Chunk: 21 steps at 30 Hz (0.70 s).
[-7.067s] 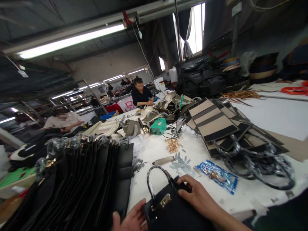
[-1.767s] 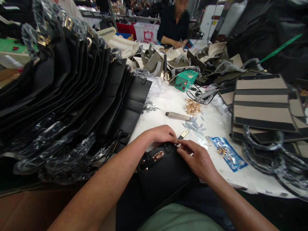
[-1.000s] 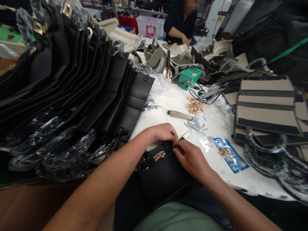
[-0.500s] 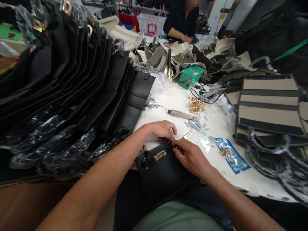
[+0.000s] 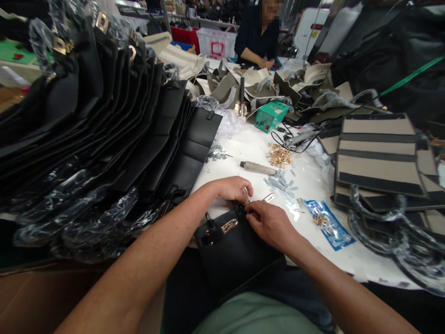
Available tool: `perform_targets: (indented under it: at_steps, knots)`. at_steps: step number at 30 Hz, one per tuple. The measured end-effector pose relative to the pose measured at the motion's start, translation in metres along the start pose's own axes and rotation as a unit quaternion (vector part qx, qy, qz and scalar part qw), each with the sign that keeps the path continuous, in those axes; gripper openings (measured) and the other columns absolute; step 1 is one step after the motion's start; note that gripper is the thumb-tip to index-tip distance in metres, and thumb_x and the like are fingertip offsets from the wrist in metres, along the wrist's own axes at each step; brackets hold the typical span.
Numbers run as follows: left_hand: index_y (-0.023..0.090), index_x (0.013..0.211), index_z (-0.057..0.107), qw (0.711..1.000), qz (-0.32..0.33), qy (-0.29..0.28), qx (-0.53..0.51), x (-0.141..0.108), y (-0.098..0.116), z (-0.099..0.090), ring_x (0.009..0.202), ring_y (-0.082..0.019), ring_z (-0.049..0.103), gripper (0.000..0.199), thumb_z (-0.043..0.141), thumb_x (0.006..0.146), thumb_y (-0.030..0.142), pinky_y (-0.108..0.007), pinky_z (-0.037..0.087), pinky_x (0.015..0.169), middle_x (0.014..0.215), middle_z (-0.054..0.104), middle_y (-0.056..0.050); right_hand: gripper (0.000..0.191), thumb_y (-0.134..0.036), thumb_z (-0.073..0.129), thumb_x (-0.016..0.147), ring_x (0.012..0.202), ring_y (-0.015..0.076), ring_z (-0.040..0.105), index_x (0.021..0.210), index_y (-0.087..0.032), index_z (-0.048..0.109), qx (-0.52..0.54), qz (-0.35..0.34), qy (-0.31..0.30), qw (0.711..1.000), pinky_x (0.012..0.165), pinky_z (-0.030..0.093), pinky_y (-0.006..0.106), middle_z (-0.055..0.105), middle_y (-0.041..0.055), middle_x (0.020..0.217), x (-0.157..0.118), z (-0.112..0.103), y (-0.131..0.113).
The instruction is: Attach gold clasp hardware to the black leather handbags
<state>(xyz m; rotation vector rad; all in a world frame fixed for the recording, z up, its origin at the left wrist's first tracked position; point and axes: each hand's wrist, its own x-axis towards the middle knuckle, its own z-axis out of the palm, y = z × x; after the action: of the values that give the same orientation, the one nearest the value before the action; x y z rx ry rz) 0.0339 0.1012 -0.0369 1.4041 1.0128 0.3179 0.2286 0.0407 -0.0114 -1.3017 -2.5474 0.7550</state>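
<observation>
A black handbag (image 5: pixel 239 260) with a gold-coloured metal clasp plate (image 5: pixel 229 226) leans at the table's front edge, against my lap. My left hand (image 5: pixel 234 189) reaches over its top edge from behind, thumb and fingers pinched on something too small to make out. Beside it my right hand (image 5: pixel 269 220) is closed, its fingertips gripping the bag near the top edge strap. The fingertips of both hands nearly meet, and they hide the spot between them. A shiny slotted metal plate (image 5: pixel 269 198) shows just beyond my right hand.
Black bag pieces (image 5: pixel 139 139) stand piled on the left. Across the table lie a wrapped rod (image 5: pixel 258 167), gold-coloured fasteners (image 5: pixel 279 155), grey metal strips (image 5: pixel 282 183), a blue packet (image 5: pixel 328 225) and a green box (image 5: pixel 271 116). Beige panels (image 5: pixel 377 157) are stacked at right; a co-worker (image 5: pixel 259 37) sits opposite.
The view has shifted slightly, so the table things sit a little further left and lower. Both hands stay at the bag's top edge, with only small finger movement.
</observation>
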Motion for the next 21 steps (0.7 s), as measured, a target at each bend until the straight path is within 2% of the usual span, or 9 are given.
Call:
perform_targets:
  at_steps: [4,8,12,17,21]
  knots:
    - [0.017,0.084,0.062,1.000,0.002,0.002,-0.010,0.001,0.000,0.001,0.061,-0.014,0.061,0.032,0.071,0.054,0.012,-0.022,0.041,0.054,0.067,0.069,0.003,0.015,-0.020,0.059,0.083,0.069,0.0157,0.058,0.097,-0.025,0.062,0.009,0.031,-0.004,0.999,0.066,0.037,0.024,0.065,-0.0026,0.075,0.001,0.001,-0.001]
    - [0.017,0.083,0.062,1.000,0.005,-0.004,-0.009,0.000,0.001,0.001,0.058,-0.012,0.058,0.031,0.071,0.055,0.011,-0.021,0.040,0.054,0.064,0.067,0.004,0.011,-0.020,0.062,0.080,0.076,0.0179,0.060,0.090,-0.024,0.064,-0.053,0.012,-0.035,0.998,0.067,0.034,0.026,0.069,-0.0001,0.084,0.007,-0.007,-0.006]
    - [0.017,0.085,0.061,1.000,0.009,-0.005,-0.009,0.000,0.000,0.001,0.058,-0.012,0.057,0.030,0.068,0.057,0.012,-0.021,0.040,0.054,0.064,0.067,0.004,0.013,-0.021,0.059,0.081,0.073,0.0172,0.060,0.093,-0.026,0.065,-0.081,-0.001,-0.063,0.995,0.063,0.032,0.025,0.069,-0.0011,0.079,0.010,-0.013,-0.008]
    - [0.018,0.083,0.060,1.000,0.005,0.002,-0.017,-0.001,-0.002,0.002,0.057,-0.012,0.057,0.029,0.069,0.056,0.012,-0.021,0.041,0.054,0.065,0.067,0.004,0.012,-0.022,0.056,0.083,0.070,0.0166,0.060,0.090,-0.025,0.065,-0.102,-0.010,-0.077,0.992,0.062,0.031,0.025,0.069,-0.0007,0.078,0.012,-0.015,-0.009]
    - [0.018,0.084,0.059,1.000,0.004,0.006,-0.013,-0.001,-0.001,0.000,0.054,-0.011,0.055,0.030,0.070,0.057,0.013,-0.021,0.038,0.051,0.061,0.064,0.005,0.012,-0.022,0.057,0.085,0.081,0.0182,0.062,0.093,-0.025,0.065,-0.089,-0.020,-0.072,0.993,0.069,0.035,0.025,0.071,0.0011,0.089,0.012,-0.011,-0.006]
